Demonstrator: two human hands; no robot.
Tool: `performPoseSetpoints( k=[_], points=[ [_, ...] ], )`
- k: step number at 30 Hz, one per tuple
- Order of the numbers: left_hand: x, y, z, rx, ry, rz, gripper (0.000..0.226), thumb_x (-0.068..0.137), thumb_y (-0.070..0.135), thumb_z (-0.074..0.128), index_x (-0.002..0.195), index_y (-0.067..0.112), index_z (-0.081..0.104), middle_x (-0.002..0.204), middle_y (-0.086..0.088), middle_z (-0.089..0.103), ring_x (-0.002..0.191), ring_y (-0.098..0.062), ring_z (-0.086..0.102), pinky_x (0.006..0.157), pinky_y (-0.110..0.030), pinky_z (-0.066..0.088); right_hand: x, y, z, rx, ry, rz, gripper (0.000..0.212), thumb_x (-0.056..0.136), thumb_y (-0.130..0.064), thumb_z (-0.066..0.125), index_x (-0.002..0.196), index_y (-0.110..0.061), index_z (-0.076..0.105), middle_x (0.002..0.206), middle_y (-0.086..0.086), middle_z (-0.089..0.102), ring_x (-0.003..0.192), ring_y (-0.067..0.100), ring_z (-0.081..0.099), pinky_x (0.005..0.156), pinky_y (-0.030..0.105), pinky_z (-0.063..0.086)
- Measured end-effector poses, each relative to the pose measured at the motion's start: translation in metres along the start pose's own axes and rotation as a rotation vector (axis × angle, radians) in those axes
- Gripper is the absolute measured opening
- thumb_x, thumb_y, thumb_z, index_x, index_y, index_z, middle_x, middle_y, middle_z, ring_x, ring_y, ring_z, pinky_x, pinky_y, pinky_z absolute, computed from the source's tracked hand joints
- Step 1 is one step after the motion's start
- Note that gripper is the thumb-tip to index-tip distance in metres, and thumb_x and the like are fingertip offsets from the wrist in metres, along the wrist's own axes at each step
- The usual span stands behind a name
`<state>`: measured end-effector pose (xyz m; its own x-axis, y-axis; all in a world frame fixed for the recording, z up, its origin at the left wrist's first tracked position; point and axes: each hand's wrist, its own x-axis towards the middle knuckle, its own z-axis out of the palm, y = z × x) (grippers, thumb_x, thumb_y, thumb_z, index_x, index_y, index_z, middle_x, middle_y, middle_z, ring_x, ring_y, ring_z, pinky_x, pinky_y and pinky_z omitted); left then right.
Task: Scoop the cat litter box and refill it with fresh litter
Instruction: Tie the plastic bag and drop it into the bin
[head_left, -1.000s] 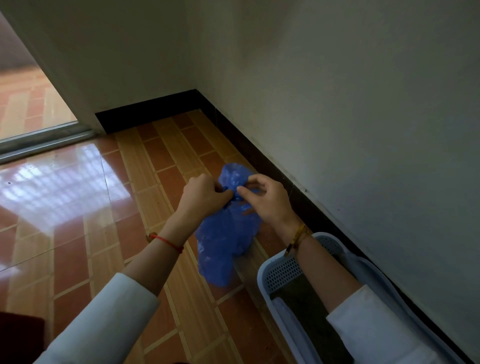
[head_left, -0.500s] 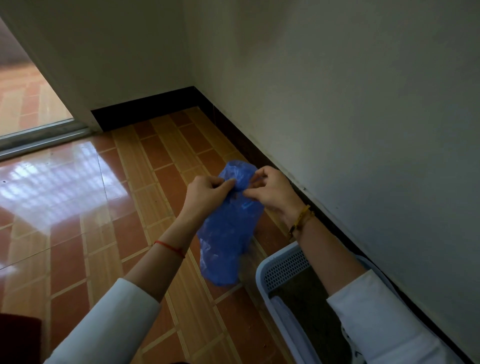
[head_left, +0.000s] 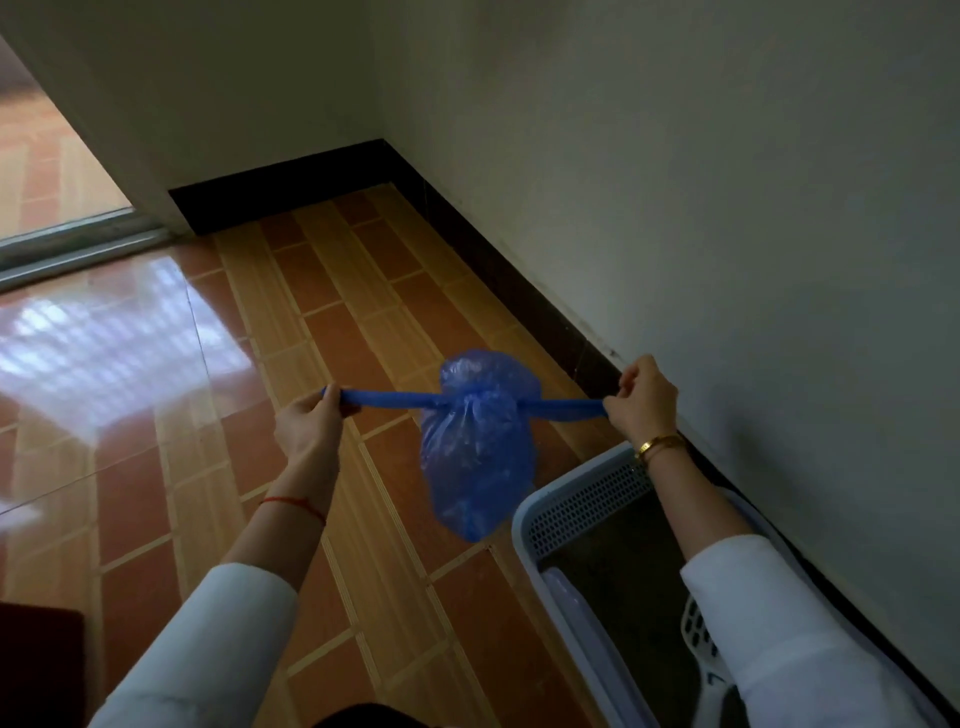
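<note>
left hand (head_left: 307, 422) and right hand (head_left: 645, 399), fingers clamped on the two blue bag (head_left: 478, 452) handles, pulled apart to cinch the knot shut. bag hanging over the floor (head_left: 363, 332), just beside the litter box (head_left: 587, 499) by the wall.

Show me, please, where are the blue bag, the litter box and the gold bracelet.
blue bag (head_left: 478, 457): head view, on the hanging body below the knot.
litter box (head_left: 582, 501): head view, on the perforated white end by the rim.
gold bracelet (head_left: 658, 445): head view, on the band at the right wrist.
</note>
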<state>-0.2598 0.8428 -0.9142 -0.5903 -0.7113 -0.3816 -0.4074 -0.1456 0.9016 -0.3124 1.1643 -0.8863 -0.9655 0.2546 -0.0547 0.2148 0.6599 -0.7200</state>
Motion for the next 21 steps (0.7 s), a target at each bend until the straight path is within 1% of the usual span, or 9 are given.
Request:
performPoseSetpoints(
  k=[2,6,9,12,15,17,18,19,21],
  points=[
    [0.005,-0.019,-0.006,0.031,0.041,-0.008,0.026,0.092,0.027,0.06,0.108,0.008,0.067,0.072,0.002,0.068,0.083,-0.017,0.066,0.082,-0.032,0.054,-0.004,0.018,0.006,-0.035,-0.019,0.031,0.028,0.075,0.013,0.061,0.09,-0.007,0.047,0.073,0.005,0.052,0.06,0.011,0.05,0.067,0.033,0.055],
    [0.006,-0.031,-0.004,0.017,0.072,0.003,0.023,0.092,0.027,0.06,0.109,0.012,0.067,0.078,0.0,0.068,0.084,-0.017,0.067,0.079,-0.029,0.054,-0.005,0.03,0.018,-0.08,-0.033,0.001,0.029,0.077,0.013,0.06,0.095,-0.006,0.048,0.093,0.014,0.057,0.08,0.022,0.059,0.059,0.022,0.05],
    [0.008,-0.026,-0.002,-0.012,0.01,0.087,0.019,0.094,0.023,0.056,0.103,0.012,0.068,0.082,0.002,0.066,0.086,-0.017,0.066,0.082,-0.029,0.054,-0.002,0.029,0.02,-0.132,-0.038,-0.035,0.024,0.081,0.01,0.059,0.096,-0.006,0.05,0.102,0.016,0.058,0.091,0.026,0.061,0.072,0.026,0.052],
    [-0.001,-0.009,0.002,-0.022,-0.15,0.252,0.018,0.098,0.02,0.049,0.09,0.024,0.064,0.091,0.002,0.064,0.089,-0.014,0.064,0.084,-0.028,0.052,0.0,0.021,0.012,-0.166,-0.052,-0.039,0.011,0.09,0.001,0.055,0.1,0.0,0.059,0.104,0.018,0.063,0.093,0.028,0.063,0.071,0.024,0.046],
    [-0.017,0.017,0.01,-0.002,-0.388,0.413,0.023,0.101,0.015,0.042,0.095,0.022,0.063,0.096,0.002,0.064,0.087,-0.007,0.065,0.08,-0.024,0.053,0.005,0.007,0.004,-0.099,-0.088,-0.052,0.018,0.093,-0.011,0.054,0.092,0.002,0.067,0.086,0.014,0.063,0.075,0.019,0.055,0.063,0.023,0.038],
    [-0.03,0.031,0.018,0.04,-0.54,0.465,0.026,0.101,0.011,0.039,0.102,0.019,0.064,0.097,0.001,0.063,0.087,-0.008,0.064,0.08,-0.025,0.053,0.006,-0.005,0.003,0.08,-0.134,-0.004,0.023,0.092,-0.017,0.055,0.076,-0.005,0.067,0.073,0.01,0.06,0.069,0.018,0.052,0.061,0.025,0.038],
    [-0.038,0.037,0.021,0.06,-0.616,0.474,0.028,0.101,0.009,0.038,0.106,0.018,0.064,0.097,-0.001,0.062,0.088,-0.012,0.063,0.082,-0.028,0.054,0.006,-0.013,0.003,0.205,-0.164,0.011,0.026,0.092,-0.019,0.055,0.07,-0.008,0.065,0.069,0.008,0.059,0.068,0.018,0.053,0.064,0.027,0.041],
    [-0.045,0.042,0.024,0.084,-0.687,0.488,0.03,0.1,0.008,0.038,0.109,0.018,0.064,0.098,-0.003,0.06,0.089,-0.015,0.062,0.083,-0.03,0.054,0.004,-0.022,0.004,0.334,-0.2,0.011,0.027,0.092,-0.019,0.055,0.068,-0.01,0.063,0.069,0.007,0.06,0.069,0.017,0.055,0.069,0.029,0.043],
    [-0.06,0.051,0.031,0.157,-0.788,0.558,0.031,0.098,0.005,0.04,0.112,0.019,0.064,0.101,-0.004,0.059,0.088,-0.018,0.06,0.084,-0.03,0.054,-0.003,-0.039,0.006,0.532,-0.295,-0.043,0.022,0.093,-0.017,0.056,0.077,-0.006,0.066,0.075,0.005,0.063,0.074,0.013,0.06,0.077,0.029,0.048]
  ],
)
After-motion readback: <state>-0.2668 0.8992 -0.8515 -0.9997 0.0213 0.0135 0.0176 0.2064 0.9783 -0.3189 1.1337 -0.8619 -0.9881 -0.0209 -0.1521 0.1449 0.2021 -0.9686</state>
